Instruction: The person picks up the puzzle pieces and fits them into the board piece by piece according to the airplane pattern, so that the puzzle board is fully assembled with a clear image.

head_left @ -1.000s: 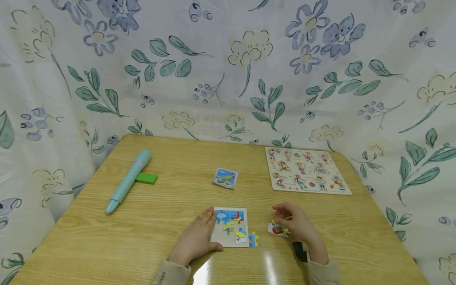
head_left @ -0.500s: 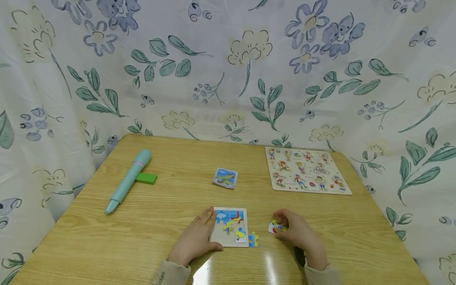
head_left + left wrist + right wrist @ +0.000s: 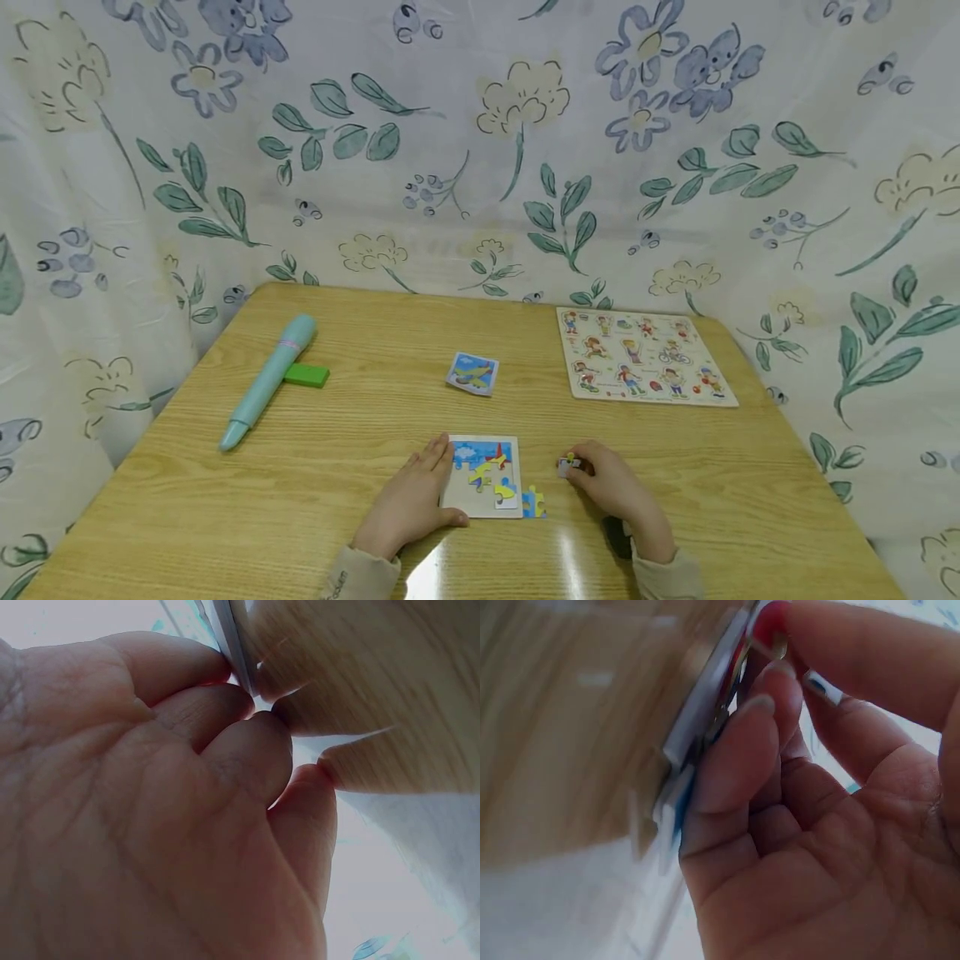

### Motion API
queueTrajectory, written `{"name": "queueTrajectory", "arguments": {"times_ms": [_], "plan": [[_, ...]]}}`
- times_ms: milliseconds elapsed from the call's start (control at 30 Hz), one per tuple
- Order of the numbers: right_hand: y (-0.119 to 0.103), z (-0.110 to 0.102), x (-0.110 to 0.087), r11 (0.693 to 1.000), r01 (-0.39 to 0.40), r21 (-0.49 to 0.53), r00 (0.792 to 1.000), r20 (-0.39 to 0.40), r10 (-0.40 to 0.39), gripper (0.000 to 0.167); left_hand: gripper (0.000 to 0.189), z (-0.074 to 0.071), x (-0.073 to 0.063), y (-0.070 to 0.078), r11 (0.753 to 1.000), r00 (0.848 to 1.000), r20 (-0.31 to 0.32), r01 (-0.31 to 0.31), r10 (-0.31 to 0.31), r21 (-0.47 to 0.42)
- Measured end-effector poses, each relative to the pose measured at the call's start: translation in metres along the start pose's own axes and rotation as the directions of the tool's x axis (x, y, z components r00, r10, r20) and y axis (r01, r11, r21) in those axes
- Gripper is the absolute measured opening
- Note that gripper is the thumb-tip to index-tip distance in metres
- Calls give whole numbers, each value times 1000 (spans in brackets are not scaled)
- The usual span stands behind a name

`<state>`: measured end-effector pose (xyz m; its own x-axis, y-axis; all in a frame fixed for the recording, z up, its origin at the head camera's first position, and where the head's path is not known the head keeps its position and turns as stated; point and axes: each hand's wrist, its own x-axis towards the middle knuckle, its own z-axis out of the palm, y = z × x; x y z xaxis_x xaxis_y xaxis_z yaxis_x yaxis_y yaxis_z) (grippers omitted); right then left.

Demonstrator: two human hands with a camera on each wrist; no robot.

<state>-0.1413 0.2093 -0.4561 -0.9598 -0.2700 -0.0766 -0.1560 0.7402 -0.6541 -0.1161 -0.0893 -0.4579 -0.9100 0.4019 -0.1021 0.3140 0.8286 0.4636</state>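
Note:
My left hand (image 3: 408,504) rests on the table along the left side of a small square puzzle board (image 3: 471,502), thumb by its lower edge. In the left wrist view its fingers (image 3: 247,754) touch the board's edge. A few airplane pieces (image 3: 483,454) lie in the board's upper part, and one yellow-and-blue piece (image 3: 506,492) lies near its lower right corner. To the right of the board, my right hand (image 3: 618,483) pinches a puzzle piece (image 3: 568,467). Several pieces (image 3: 676,802) show at its fingers in the right wrist view; how many it holds is unclear.
A loose blue-and-yellow piece (image 3: 534,503) lies against the board's right edge. Behind stands a small airplane picture card (image 3: 472,375). A peg puzzle board (image 3: 645,358) lies at the back right. A teal pen-shaped object (image 3: 270,383) and a green block (image 3: 307,375) lie left.
My right hand has come down on the pieces at the right, taken hold, and shifted slightly left with a piece between its fingertips. My left hand has stayed at the board.

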Motion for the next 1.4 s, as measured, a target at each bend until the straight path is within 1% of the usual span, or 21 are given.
{"name": "queueTrajectory", "arguments": {"times_ms": [67,167,233,367,467,633,800,933,1000,1100,1200,1400], "plan": [[0,0,1,999,-37,30,999,7,37,21,101,0,0,0,1000,1000,1,0,0,5],[-1,0,3,993,-70,93,998,5,70,18,101,0,1,0,1000,1000,2,-2,2,12],[-2,0,6,988,-75,133,997,-1,76,16,101,0,1,0,1000,1000,2,-4,4,18],[-10,1,12,985,-17,170,1000,12,15,17,102,1,1,0,1000,1000,1,-3,3,23],[-21,6,19,975,32,218,998,50,-43,19,103,2,1,-1,1000,1000,0,-2,2,30],[-45,26,28,954,71,291,992,82,-99,21,104,4,1,-3,999,1000,-7,-9,10,32],[-72,50,34,951,117,285,982,110,-154,19,103,4,1,-3,999,1000,-15,-14,14,41],[-86,65,36,960,163,229,975,113,-192,15,102,3,2,-4,999,1000,-15,-14,15,32],[-89,71,35,961,188,203,971,112,-213,12,102,2,1,-4,1000,1000,-15,-19,19,19],[-91,76,33,955,222,196,963,113,-246,9,102,1,0,-4,1000,1000,-12,-25,25,17],[-92,78,33,951,240,197,959,103,-263,8,102,1,0,-4,999,1000,-12,-27,27,22],[-92,83,36,960,233,154,966,82,-247,6,101,1,-1,-3,1000,1000,-14,-19,20,13]]}}
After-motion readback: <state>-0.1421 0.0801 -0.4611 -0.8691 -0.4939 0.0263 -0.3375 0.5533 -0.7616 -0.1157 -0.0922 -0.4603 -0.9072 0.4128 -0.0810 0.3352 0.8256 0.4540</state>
